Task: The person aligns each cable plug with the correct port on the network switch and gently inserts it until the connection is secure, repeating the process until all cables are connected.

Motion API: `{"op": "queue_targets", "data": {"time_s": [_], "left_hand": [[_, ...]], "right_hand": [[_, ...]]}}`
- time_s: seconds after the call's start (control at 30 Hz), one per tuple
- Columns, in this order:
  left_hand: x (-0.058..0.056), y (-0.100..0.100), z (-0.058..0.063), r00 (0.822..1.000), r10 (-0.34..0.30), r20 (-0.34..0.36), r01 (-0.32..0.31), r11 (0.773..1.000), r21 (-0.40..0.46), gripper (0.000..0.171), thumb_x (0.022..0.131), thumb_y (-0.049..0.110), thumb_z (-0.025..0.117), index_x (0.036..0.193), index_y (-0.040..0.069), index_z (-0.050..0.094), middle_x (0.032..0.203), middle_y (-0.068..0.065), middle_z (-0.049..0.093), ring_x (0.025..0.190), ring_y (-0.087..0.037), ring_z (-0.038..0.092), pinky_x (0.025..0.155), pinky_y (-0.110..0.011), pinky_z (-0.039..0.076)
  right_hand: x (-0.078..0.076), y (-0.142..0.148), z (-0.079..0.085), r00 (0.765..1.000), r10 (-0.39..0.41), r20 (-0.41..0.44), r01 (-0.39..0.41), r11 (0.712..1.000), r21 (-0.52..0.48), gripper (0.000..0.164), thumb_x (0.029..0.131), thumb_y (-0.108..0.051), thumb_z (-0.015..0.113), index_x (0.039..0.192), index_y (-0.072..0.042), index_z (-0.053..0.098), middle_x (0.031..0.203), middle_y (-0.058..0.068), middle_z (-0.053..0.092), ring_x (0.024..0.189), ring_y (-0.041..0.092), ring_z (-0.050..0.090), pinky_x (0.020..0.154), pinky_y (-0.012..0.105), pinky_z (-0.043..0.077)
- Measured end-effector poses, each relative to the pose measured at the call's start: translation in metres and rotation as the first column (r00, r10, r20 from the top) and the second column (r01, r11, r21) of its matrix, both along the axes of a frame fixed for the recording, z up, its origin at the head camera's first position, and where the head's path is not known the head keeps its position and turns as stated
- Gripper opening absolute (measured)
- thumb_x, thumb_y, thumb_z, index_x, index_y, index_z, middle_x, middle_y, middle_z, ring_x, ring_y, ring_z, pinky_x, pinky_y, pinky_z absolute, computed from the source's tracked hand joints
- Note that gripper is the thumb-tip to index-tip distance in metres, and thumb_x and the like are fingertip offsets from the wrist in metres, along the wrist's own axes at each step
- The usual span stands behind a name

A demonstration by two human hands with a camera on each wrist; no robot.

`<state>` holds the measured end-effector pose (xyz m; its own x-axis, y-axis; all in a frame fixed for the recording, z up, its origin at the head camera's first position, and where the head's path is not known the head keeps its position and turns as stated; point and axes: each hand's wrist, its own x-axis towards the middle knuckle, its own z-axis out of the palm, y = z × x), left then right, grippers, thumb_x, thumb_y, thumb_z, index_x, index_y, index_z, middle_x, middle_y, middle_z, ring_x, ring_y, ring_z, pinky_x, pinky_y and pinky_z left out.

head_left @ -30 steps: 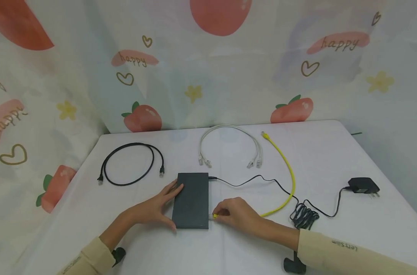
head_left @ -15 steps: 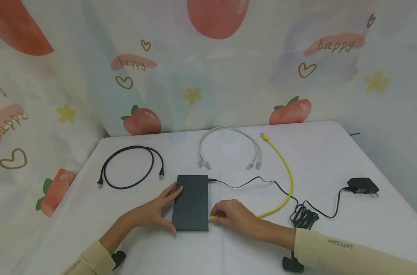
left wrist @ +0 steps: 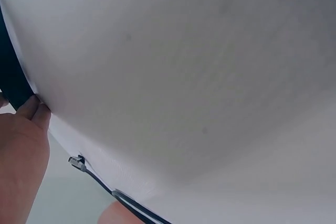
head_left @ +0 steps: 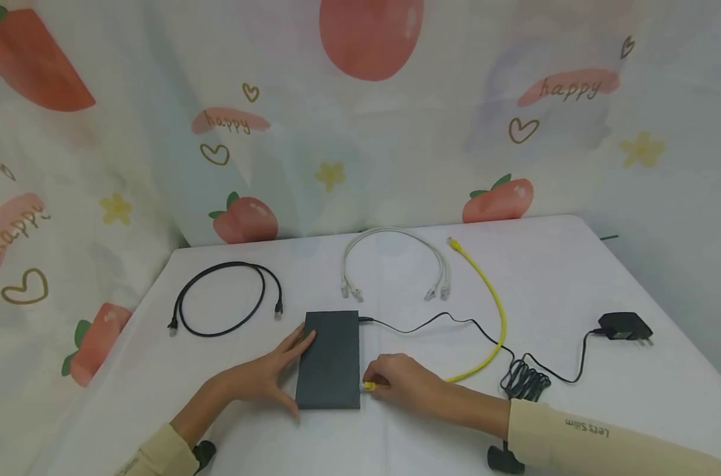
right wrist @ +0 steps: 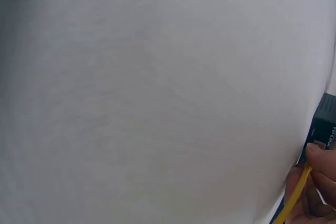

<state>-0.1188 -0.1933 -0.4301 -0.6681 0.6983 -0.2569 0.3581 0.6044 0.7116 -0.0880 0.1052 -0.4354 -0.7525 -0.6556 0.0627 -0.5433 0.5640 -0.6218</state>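
Note:
A flat dark network switch [head_left: 329,360] lies on the white-covered table in the head view. Along its left side rests my left hand [head_left: 259,378], fingers spread, one fingertip over the top edge and the thumb near the front left corner. My right hand [head_left: 409,387] pinches the plug end of a yellow network cable [head_left: 499,311] at the switch's right side. The clear tip of this plug sits right at the switch's edge; how deep it goes in I cannot tell. In the right wrist view, the thumb and fingers hold the yellow cable [right wrist: 295,195] close to the switch [right wrist: 324,121].
A black network cable [head_left: 182,291] lies looped at the back left, and pale grey network cables [head_left: 390,230] curve at the back. From the switch's upper right runs a thin black power lead [head_left: 449,315], with a bundled coil [head_left: 523,381] and a power adapter [head_left: 624,326] at the right.
The right hand has moved slightly left with the yellow plug, closer to the switch's edge. The left hand stays against the switch. The head view has tilted up a little.

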Motion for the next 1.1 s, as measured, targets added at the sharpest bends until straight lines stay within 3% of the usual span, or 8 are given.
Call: {"op": "queue_targets", "data": {"time_s": [0.2, 0.67, 1.1], "left_hand": [[0.0001, -0.0001, -0.001, 1.0, -0.019, -0.018, 0.019, 1.0, -0.013, 0.124, 0.064, 0.04, 0.085, 0.153, 0.02, 0.0, 0.155, -0.011, -0.016, 0.14, -0.033, -0.006, 0.107, -0.054, 0.018], [0.0001, -0.0002, -0.0043, 0.996, 0.011, -0.091, -0.013, 1.0, -0.021, 0.123, 0.059, 0.043, 0.085, 0.153, 0.02, 0.009, 0.156, -0.012, -0.008, 0.14, -0.033, 0.003, 0.106, -0.051, 0.023], [-0.0007, 0.0003, -0.0053, 0.995, 0.009, -0.101, -0.012, 1.0, -0.02, 0.125, 0.057, 0.044, 0.086, 0.153, 0.019, 0.009, 0.156, -0.012, -0.007, 0.14, -0.034, 0.004, 0.106, -0.051, 0.024]], "right_hand": [[0.0016, 0.0002, 0.002, 1.0, -0.015, -0.015, 0.015, 1.0, 0.018, 0.01, 0.079, -0.005, 0.073, 0.086, -0.008, 0.068, 0.078, -0.009, 0.058, 0.069, 0.002, 0.048, 0.064, 0.02, 0.045], [-0.0012, 0.0015, -0.0047, 1.0, -0.02, -0.003, 0.019, 0.999, -0.037, 0.008, 0.076, -0.007, 0.076, 0.082, -0.01, 0.072, 0.074, -0.013, 0.061, 0.069, -0.001, 0.051, 0.064, 0.02, 0.046], [-0.0014, 0.001, -0.0039, 1.0, -0.017, -0.012, 0.016, 0.998, -0.058, 0.009, 0.074, -0.008, 0.078, 0.083, -0.009, 0.074, 0.078, -0.009, 0.066, 0.071, -0.002, 0.055, 0.062, 0.018, 0.046]]}}
